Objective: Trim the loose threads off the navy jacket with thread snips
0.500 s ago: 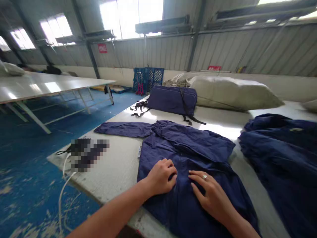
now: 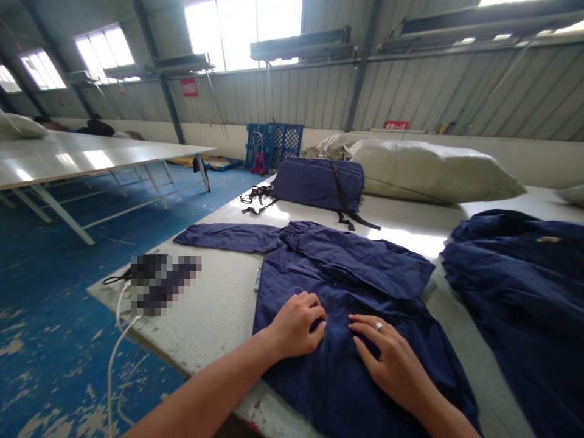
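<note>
A navy blue jacket (image 2: 365,377) lies spread on the white table, one sleeve (image 2: 223,237) stretched out to the left. A front seam runs down its middle, between my two hands. Just left of that seam, my left hand (image 2: 298,325) rests on the cloth with its fingers curled in and the thumb against them, gripping the fabric. My right hand (image 2: 392,356), with a ring on one finger, lies on the jacket right of the seam. Its fingers are stretched out and apart, touching the cloth.
More navy garments (image 2: 524,286) are heaped at the right. A folded navy stack (image 2: 317,182) with black straps sits at the back, beside a large pale sack (image 2: 433,170). White cables (image 2: 114,359) hang off the table's left edge. Another long table (image 2: 104,152) stands across the blue floor.
</note>
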`<state>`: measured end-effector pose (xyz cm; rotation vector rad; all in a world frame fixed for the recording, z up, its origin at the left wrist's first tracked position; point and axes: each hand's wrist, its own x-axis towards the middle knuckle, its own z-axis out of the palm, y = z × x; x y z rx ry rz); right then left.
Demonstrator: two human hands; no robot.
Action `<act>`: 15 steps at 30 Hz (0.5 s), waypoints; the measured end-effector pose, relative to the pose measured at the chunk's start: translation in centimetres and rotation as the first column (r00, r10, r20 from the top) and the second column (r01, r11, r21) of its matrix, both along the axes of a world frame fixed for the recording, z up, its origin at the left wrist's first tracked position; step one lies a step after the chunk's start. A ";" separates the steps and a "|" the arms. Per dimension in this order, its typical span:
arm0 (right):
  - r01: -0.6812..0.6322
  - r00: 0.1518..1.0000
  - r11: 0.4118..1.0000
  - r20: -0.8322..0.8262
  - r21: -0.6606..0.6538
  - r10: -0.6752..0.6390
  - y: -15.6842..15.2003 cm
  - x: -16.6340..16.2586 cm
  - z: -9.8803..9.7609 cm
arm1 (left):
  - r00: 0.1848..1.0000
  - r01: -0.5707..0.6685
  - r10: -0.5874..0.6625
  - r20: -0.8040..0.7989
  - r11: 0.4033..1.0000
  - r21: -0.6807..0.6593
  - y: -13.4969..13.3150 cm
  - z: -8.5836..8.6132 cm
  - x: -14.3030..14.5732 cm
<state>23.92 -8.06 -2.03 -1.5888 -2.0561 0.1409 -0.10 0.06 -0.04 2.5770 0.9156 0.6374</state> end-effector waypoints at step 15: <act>-0.003 1.000 1.000 -0.002 -0.012 0.003 0.0 0.0 0.0 | 1.000 0.007 -0.007 0.002 1.000 -0.006 0.1 0.0 0.0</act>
